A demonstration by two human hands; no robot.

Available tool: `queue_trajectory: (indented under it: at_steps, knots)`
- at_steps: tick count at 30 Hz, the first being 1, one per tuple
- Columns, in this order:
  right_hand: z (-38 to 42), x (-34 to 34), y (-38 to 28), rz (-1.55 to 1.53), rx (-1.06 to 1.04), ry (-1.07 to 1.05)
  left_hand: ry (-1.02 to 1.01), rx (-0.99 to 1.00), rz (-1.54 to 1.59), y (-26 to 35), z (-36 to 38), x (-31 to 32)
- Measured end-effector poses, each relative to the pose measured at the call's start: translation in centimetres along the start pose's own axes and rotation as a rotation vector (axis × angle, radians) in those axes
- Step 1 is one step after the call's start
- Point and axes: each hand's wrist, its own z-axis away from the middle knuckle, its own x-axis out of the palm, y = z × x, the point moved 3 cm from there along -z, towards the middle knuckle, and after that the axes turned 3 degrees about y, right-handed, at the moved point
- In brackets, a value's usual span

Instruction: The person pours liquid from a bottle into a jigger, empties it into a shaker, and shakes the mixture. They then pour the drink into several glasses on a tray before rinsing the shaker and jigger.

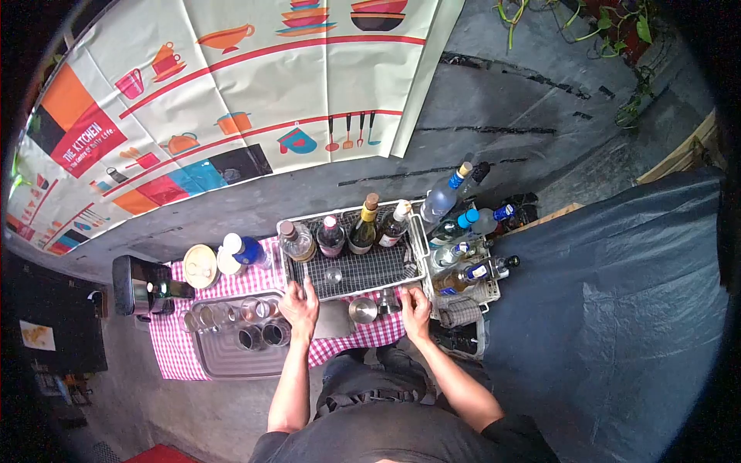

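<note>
My left hand (299,310) is at the front left corner of a white wire basket (355,292), its fingers stretched out over the rim. My right hand (417,312) is at the basket's front right corner with fingers curled in; what they hold, if anything, is hidden. Just left of it stands a metal jigger (388,301), beside a round metal cup (363,310). Along the basket's back are a clear bottle (297,241), a pink-capped bottle (330,237), a green wine bottle (363,225) and a dark bottle (394,224). A small clear glass (333,275) sits at the front.
To the left, a grey tray (231,363) holds several glasses (255,310) and two dark cups (275,333). Behind it stand lidded jars (201,266) and a black appliance (143,285). Several liquor bottles (440,197) crowd a rack at right, beside a dark tarp (602,309).
</note>
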Motion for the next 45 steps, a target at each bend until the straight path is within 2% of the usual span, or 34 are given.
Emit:
queue_trajectory:
  at_steps: [2,3,4,6,8,9,12,13,18,22,23,24,28,32,35,37,42,44,45]
  knots:
    - [0.2,0.0,-1.1,-0.018,-0.044,-0.003,0.012,-0.078,-0.058,-0.4,-2.1,0.5]
    - [0.2,0.1,-1.7,-0.035,-0.089,-0.003,0.128,-0.033,-0.009,-0.1,-3.3,0.7]
    - [0.2,0.1,-1.6,-0.032,-0.088,0.001,0.104,-0.116,-0.098,-1.0,-4.6,1.2]
    - [0.7,-0.1,-1.0,-0.034,0.003,-0.021,0.161,-0.046,-0.102,-1.9,-7.0,2.2]
    - [1.0,-0.3,-0.9,-0.040,0.017,-0.022,0.121,0.138,-0.030,-2.2,-9.6,4.0]
    - [1.1,-0.2,-0.7,-0.033,0.040,-0.029,0.006,0.124,0.002,-3.7,-10.3,5.1]
    - [1.4,-0.2,-0.2,-0.023,0.073,-0.033,-0.090,0.128,-0.059,-4.7,-11.6,7.0]
    - [1.4,0.0,0.1,-0.034,0.065,-0.033,-0.148,0.054,-0.017,-4.7,-11.7,7.2]
    - [1.5,-0.2,-0.2,-0.043,0.096,-0.057,-0.169,-0.001,0.019,-4.5,-11.9,8.7]
    - [1.2,-0.4,0.2,-0.064,0.066,-0.031,-0.082,0.133,0.210,-5.7,-11.9,9.5]
    - [1.2,-0.5,0.3,-0.065,0.066,-0.028,-0.116,0.028,0.290,-6.3,-11.9,9.9]
    - [1.1,-0.5,0.5,-0.050,0.070,-0.030,-0.149,-0.079,0.368,-6.4,-11.8,10.0]
    - [1.3,-0.7,0.7,-0.005,0.070,-0.031,-0.046,-0.028,0.389,-5.6,-11.5,9.1]
    - [1.6,-0.9,0.6,-0.028,0.073,-0.055,0.008,-0.089,0.457,-4.9,-11.6,7.6]
    - [1.8,-0.7,1.0,-0.013,0.057,-0.093,0.041,0.023,0.407,-0.4,-11.3,3.2]
    - [2.0,-0.4,-1.2,-0.070,0.030,-0.171,0.067,0.148,0.356,1.0,-10.8,0.5]
    - [1.9,1.0,-11.6,-0.134,-0.245,-0.480,0.019,0.449,0.052,6.8,-6.9,-7.4]
    - [1.9,1.0,-17.7,0.070,-0.448,-0.671,-0.082,0.462,-0.035,7.9,-4.2,-9.5]
    - [2.3,1.2,-20.1,0.043,-0.592,-0.647,-0.144,0.467,-0.030,8.3,-2.8,-10.2]
